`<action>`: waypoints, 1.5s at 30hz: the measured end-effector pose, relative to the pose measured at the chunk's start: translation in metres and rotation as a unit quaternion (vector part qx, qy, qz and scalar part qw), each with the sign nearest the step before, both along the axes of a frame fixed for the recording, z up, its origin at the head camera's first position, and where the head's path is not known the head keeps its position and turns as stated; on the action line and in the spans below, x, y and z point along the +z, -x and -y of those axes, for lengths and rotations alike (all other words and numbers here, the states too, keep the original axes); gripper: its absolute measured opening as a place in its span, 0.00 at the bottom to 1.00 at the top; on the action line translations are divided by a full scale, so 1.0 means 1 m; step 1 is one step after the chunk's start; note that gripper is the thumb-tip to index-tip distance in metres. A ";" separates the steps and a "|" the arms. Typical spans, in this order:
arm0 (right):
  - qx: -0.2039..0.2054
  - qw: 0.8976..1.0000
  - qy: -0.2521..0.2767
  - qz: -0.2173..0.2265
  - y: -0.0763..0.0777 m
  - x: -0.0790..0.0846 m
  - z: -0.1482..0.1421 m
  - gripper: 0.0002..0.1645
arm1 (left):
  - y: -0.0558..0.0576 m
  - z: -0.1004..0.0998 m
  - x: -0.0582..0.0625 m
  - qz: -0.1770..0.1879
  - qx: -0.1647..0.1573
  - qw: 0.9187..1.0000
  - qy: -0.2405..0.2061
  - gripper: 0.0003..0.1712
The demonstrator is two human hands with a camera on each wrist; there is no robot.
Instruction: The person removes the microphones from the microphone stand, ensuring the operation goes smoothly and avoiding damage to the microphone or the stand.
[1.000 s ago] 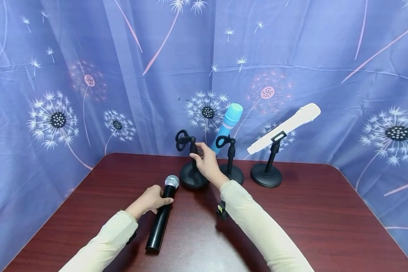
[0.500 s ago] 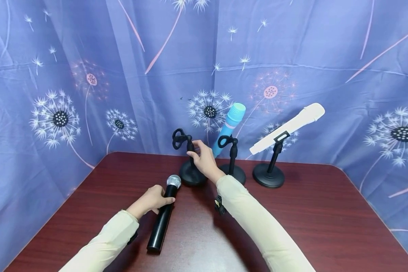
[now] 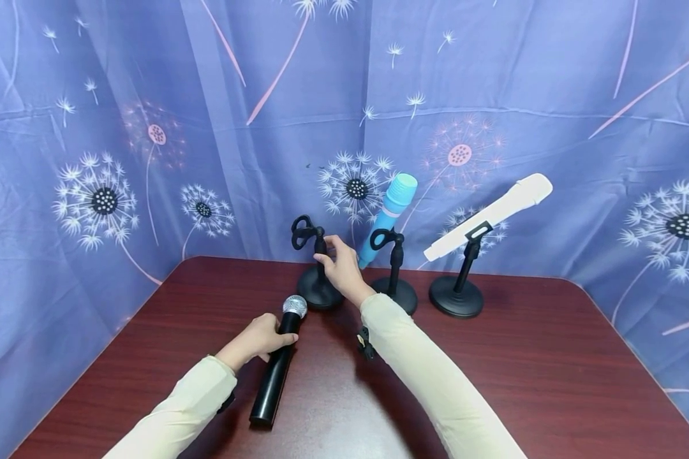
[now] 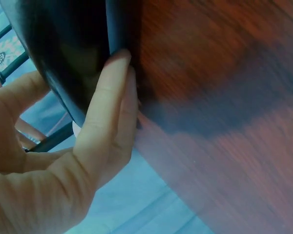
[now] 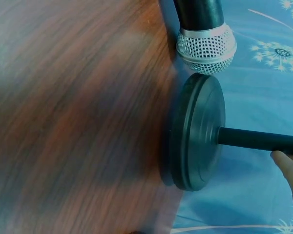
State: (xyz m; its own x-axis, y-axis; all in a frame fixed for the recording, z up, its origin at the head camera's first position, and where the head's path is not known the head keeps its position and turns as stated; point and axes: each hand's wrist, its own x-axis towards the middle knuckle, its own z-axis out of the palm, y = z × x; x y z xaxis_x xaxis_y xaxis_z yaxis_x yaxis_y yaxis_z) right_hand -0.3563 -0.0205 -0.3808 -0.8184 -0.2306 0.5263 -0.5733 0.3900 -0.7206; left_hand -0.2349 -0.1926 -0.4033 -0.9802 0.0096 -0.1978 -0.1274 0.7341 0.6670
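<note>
My left hand (image 3: 259, 341) grips a black microphone (image 3: 272, 386) with a silver mesh head, lying along the table at a slant. In the left wrist view, fingers (image 4: 105, 105) and thumb lie on either side of its dark body. My right hand (image 3: 342, 266) pinches the post of the leftmost black microphone stand (image 3: 319, 290), whose ring-shaped clip holds nothing. The right wrist view shows that stand's round base (image 5: 200, 134) close to the mesh head (image 5: 207, 48), with a thumb (image 5: 285, 168) at the post.
Right of my right hand, a second black stand (image 3: 396, 258) stands by a blue microphone (image 3: 393, 203), its lower part partly hidden. Farther right, another stand (image 3: 458, 294) holds a white microphone (image 3: 488, 217) at a tilt. A dandelion-patterned curtain (image 3: 264, 159) hangs behind the dark red table (image 3: 551, 370).
The leftmost stand has slid a little left and back with my right hand. My left hand and the black microphone stay nearly in place. The head view has shifted slightly.
</note>
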 end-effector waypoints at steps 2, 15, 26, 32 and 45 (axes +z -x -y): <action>0.001 1.000 0.011 -0.002 0.001 -0.001 0.002 0.18 | 0.000 0.000 0.000 0.002 -0.001 1.000 0.001 0.16; -0.004 1.000 0.020 0.005 0.004 -0.008 0.012 0.17 | 0.001 0.000 -0.002 -0.010 -0.012 1.000 0.018 0.18; -0.002 1.000 0.015 0.023 0.006 -0.011 0.012 0.17 | -0.001 -0.002 0.000 -0.024 -0.018 0.999 0.028 0.19; -0.005 0.999 0.000 0.032 0.009 -0.012 0.012 0.17 | -0.001 -0.002 0.000 -0.027 -0.024 0.999 0.038 0.19; -0.007 0.999 -0.005 0.047 0.010 -0.013 0.013 0.17 | 0.003 -0.005 -0.003 -0.016 -0.017 0.999 0.036 0.19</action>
State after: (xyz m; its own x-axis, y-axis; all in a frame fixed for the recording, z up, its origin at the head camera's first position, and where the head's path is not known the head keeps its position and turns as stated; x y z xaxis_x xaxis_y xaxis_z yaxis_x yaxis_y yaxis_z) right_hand -0.3658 -0.0337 -0.3936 -0.8670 -0.2241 0.4451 -0.4982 0.4044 -0.7670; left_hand -0.2375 -0.1881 -0.4065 -0.9854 0.0299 -0.1675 -0.0808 0.7841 0.6153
